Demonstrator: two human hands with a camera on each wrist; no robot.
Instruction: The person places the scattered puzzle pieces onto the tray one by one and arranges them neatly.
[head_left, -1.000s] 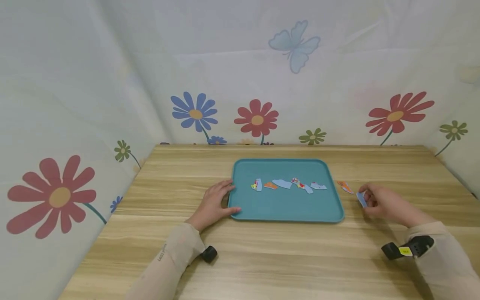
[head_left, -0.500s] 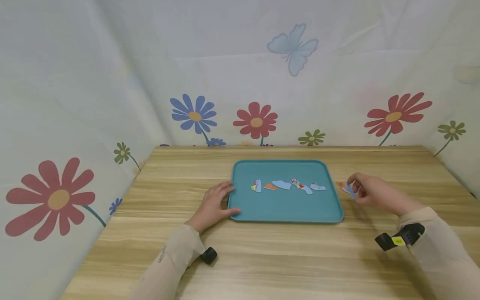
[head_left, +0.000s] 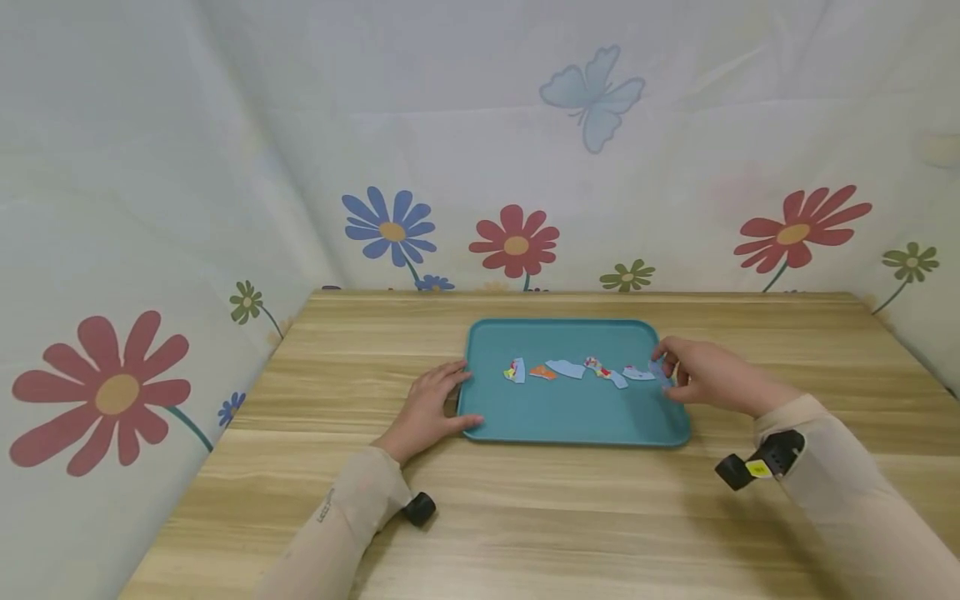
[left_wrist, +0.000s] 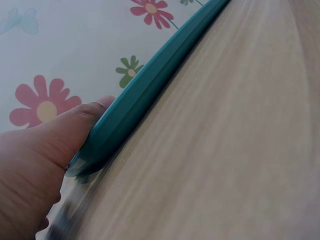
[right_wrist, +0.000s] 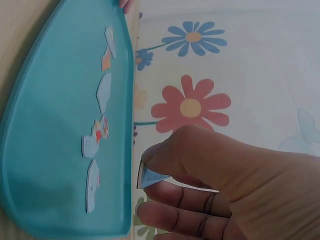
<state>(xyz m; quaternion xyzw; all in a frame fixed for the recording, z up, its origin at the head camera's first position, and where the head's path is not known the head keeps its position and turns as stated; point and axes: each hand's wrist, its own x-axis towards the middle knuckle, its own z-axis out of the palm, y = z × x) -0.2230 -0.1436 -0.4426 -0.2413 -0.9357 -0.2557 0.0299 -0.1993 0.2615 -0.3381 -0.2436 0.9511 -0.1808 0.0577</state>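
My left hand (head_left: 426, 410) rests at the near left corner of a teal tray (head_left: 570, 421), fingers along its side and thumb (left_wrist: 82, 120) on the rim. Between thumb and index finger, my right hand (head_left: 708, 377) pinches a small light-blue puzzle piece (right_wrist: 152, 177). That hand is over the tray's right rim. Several pieces lie in a loose row across the tray: a pale-blue and yellow piece (head_left: 515, 371) at left, an orange piece (head_left: 542, 372), a plain light-blue piece (head_left: 565, 368), and a light-blue piece (head_left: 638, 373) with a pink mark at right.
The tray lies on a wood-grain table (head_left: 555, 517). A white cloth (head_left: 465, 125) printed with flowers and a butterfly hangs behind and to the left. Black cameras are strapped to both wrists, the right one (head_left: 735, 471) above the table.
My right hand has moved left with the pinched piece, from the table to the tray's right rim. The orange piece right of the tray is now hidden from view. My left hand has stayed put.
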